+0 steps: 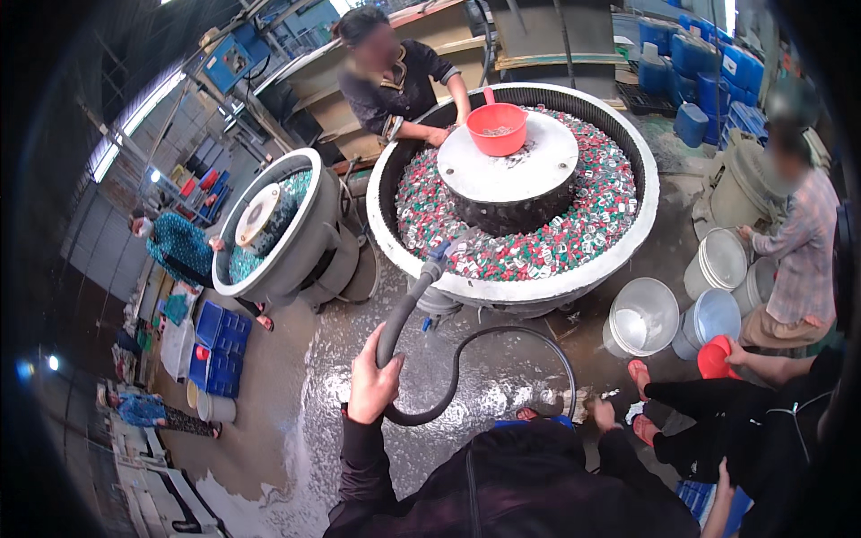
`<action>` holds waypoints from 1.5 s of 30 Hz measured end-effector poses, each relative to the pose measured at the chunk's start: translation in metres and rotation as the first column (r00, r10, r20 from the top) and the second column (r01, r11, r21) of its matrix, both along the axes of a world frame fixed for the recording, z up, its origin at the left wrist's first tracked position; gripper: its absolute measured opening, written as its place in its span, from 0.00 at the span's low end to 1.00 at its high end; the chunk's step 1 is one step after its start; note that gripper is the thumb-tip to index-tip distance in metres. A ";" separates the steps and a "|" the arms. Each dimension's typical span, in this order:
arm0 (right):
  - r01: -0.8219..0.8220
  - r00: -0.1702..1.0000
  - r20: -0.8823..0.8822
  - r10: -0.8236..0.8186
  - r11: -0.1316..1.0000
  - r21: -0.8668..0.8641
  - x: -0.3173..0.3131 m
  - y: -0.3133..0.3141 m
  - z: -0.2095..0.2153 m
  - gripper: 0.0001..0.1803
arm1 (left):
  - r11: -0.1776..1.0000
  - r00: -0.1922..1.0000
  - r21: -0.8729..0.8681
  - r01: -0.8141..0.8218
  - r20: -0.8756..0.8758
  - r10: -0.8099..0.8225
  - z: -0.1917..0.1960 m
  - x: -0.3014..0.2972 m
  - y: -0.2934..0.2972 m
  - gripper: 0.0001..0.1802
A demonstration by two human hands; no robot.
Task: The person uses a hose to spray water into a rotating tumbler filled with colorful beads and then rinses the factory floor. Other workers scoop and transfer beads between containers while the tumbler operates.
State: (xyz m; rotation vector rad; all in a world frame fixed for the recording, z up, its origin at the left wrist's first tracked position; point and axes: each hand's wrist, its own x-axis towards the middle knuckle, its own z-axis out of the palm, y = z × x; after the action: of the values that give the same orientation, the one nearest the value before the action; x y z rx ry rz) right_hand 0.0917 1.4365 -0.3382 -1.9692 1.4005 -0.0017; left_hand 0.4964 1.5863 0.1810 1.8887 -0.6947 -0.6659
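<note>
My left hand (372,381) is wrapped around a dark, thick hose (401,314). A blue valve fitting (438,252) sits on the hose's front end, over the near rim of a large round vibratory tub (647,215). Water seems to come from it onto the red, green and white pieces and small metal parts (547,242) filling the ring-shaped trough. From my left hand the hose loops right across the wet floor. Low and to the right, my right hand (603,414) has its fingers curled in; whatever they may hold is hidden.
A red saucepan-shaped scoop (496,130) rests on the tub's centre lid; a co-worker (395,81) reaches in behind. A smaller tub (314,224) stands left. White buckets (641,316) and two people are at right, one holding a red scoop (717,359). Blue crates (220,350) are far left.
</note>
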 end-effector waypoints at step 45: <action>0.525 0.640 0.051 -0.767 0.484 0.700 -0.016 0.099 0.037 0.21 | 0.941 0.926 0.077 0.329 0.170 -0.338 -0.006 0.049 -0.002 0.31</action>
State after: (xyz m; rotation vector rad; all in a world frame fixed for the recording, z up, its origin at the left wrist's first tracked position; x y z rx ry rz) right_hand 0.0754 1.5359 -0.3012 -0.7169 1.5538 -0.2159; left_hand 0.5457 1.5840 0.1753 1.9074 -1.1450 -0.7331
